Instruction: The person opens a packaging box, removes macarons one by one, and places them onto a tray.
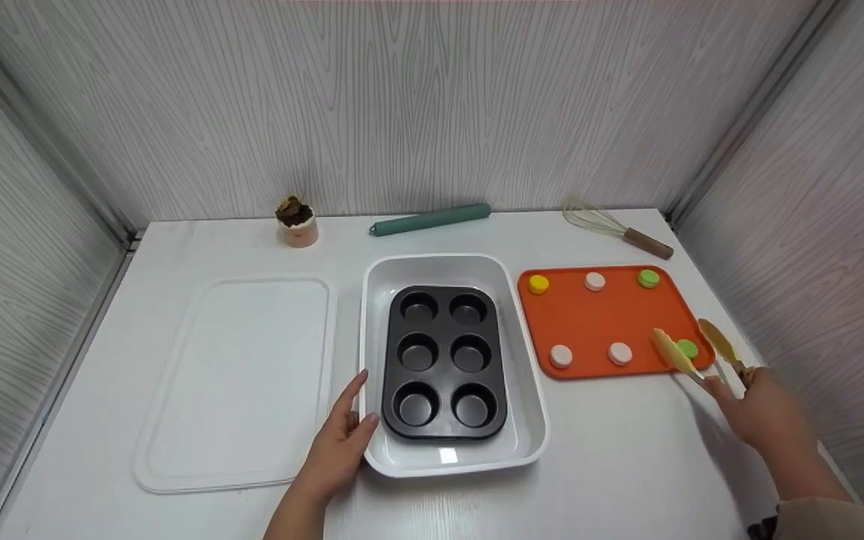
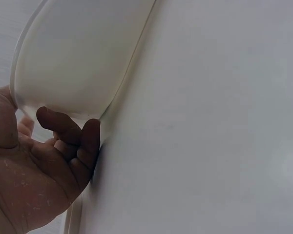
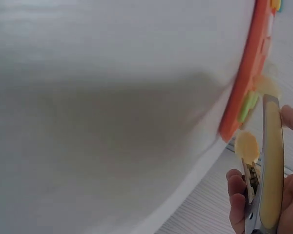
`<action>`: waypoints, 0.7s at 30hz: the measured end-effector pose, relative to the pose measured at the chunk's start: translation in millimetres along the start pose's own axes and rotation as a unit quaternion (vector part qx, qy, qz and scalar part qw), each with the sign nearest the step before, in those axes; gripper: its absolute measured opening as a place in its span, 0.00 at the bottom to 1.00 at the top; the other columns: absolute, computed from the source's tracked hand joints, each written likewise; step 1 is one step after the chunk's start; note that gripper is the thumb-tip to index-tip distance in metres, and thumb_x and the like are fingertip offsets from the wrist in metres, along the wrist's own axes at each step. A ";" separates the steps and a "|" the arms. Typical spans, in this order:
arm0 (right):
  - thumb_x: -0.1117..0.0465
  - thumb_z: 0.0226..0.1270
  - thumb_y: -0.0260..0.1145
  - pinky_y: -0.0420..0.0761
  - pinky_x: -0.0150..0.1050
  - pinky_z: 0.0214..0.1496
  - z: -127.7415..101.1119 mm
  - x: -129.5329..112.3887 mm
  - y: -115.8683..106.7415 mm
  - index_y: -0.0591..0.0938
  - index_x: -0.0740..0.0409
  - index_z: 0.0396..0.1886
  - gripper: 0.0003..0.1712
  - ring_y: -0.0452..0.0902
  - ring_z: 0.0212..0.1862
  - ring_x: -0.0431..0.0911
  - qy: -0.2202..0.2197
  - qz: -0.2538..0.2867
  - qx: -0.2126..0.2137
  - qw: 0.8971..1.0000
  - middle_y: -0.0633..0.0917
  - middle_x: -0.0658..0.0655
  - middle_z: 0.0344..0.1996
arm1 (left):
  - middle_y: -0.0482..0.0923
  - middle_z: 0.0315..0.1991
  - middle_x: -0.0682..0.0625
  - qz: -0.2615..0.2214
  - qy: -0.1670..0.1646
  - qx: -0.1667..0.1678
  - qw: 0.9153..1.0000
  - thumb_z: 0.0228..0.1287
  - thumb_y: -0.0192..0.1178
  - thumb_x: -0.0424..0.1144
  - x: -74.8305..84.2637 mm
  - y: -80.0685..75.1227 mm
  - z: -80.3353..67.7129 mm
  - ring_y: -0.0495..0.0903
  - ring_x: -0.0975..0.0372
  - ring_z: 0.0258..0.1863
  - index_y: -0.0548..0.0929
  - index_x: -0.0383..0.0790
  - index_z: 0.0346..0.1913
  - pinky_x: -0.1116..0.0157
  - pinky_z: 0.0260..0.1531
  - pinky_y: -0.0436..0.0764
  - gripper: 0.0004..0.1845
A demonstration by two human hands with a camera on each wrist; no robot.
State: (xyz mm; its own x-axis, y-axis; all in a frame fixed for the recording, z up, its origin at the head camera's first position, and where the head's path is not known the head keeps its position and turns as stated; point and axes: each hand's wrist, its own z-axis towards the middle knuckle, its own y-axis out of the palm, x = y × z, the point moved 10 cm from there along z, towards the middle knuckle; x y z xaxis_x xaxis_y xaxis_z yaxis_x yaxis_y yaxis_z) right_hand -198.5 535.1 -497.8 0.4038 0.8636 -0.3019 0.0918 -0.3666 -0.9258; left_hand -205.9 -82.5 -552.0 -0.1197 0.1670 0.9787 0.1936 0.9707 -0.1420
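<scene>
Nearest, at about 7 o'clock on the table (image 1: 627, 465), the left hand (image 1: 338, 442) grasps the front-left corner of the white dish (image 1: 526, 420), thumb on the rim and fingers curled against its outer wall. At 4 o'clock the right hand (image 1: 758, 409) grips yellow tongs (image 1: 694, 349), whose spread tips straddle a green disc (image 1: 688, 348) at the near right corner of the orange tray (image 1: 589, 319).

The dish sits at the centre with a black six-cup muffin tin (image 1: 443, 360) inside; a white lid (image 1: 241, 379) lies flat at 9 o'clock. On the tray lie two pale pink discs (image 1: 561, 355) in the near row, then yellow (image 1: 538, 283), pink and green ones farther back.

Along the back wall, from 11 to 1 o'clock: a small cupcake (image 1: 297, 220), a teal rolling pin (image 1: 430, 219) and a whisk (image 1: 616, 226).
</scene>
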 end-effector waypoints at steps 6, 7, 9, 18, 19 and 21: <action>0.19 0.69 0.54 0.78 0.48 0.30 6.6 8.3 19.8 0.62 0.87 0.63 0.67 0.76 0.35 0.58 0.030 0.012 0.007 0.999 0.79 0.74 0.39 | 0.81 0.35 0.41 -0.001 -0.001 0.006 1.000 0.80 0.57 0.35 -2.1 -0.9 0.3 0.75 0.60 0.26 0.56 0.50 0.86 0.66 0.27 0.76 0.37; 0.18 0.68 0.54 0.79 0.49 0.30 7.4 8.6 23.0 0.62 0.87 0.62 0.68 0.77 0.35 0.59 0.032 0.016 0.008 0.999 0.79 0.75 0.39 | 0.80 0.34 0.41 -0.001 0.001 0.007 1.000 0.80 0.57 0.35 -2.4 -1.5 0.2 0.75 0.60 0.26 0.56 0.49 0.86 0.67 0.27 0.76 0.37; 0.17 0.66 0.55 0.79 0.48 0.30 8.3 8.5 28.3 0.61 0.87 0.64 0.70 0.79 0.36 0.59 0.038 0.021 0.010 0.999 0.79 0.76 0.40 | 0.79 0.33 0.42 -0.004 0.005 0.006 1.000 0.80 0.57 0.35 -2.4 -2.6 0.0 0.74 0.61 0.25 0.57 0.49 0.86 0.67 0.27 0.75 0.37; 0.20 0.61 0.65 0.81 0.63 0.43 -5.8 -11.0 18.1 0.61 0.88 0.67 0.72 0.75 0.50 0.72 0.014 0.002 0.090 0.996 0.73 0.83 0.50 | 0.78 0.38 0.45 0.064 0.013 0.035 0.997 0.81 0.56 0.39 10.7 -3.6 -4.2 0.76 0.59 0.32 0.60 0.47 0.84 0.62 0.35 0.78 0.34; 0.23 0.62 0.68 0.79 0.68 0.49 -10.5 -21.1 12.7 0.61 0.87 0.67 0.70 0.72 0.54 0.76 -0.009 -0.004 0.124 0.992 0.72 0.85 0.53 | 0.77 0.40 0.45 0.084 0.016 0.048 0.995 0.82 0.56 0.40 15.7 -6.7 -4.9 0.77 0.58 0.34 0.61 0.46 0.84 0.60 0.37 0.79 0.33; 0.31 0.63 0.73 0.70 0.76 0.57 -21.2 -46.5 1.1 0.61 0.86 0.70 0.65 0.65 0.60 0.80 -0.067 -0.007 0.195 0.978 0.68 0.87 0.58 | 0.76 0.45 0.44 0.119 0.032 0.082 0.989 0.82 0.55 0.42 28.9 -16.4 -4.1 0.78 0.56 0.41 0.64 0.43 0.82 0.55 0.44 0.80 0.31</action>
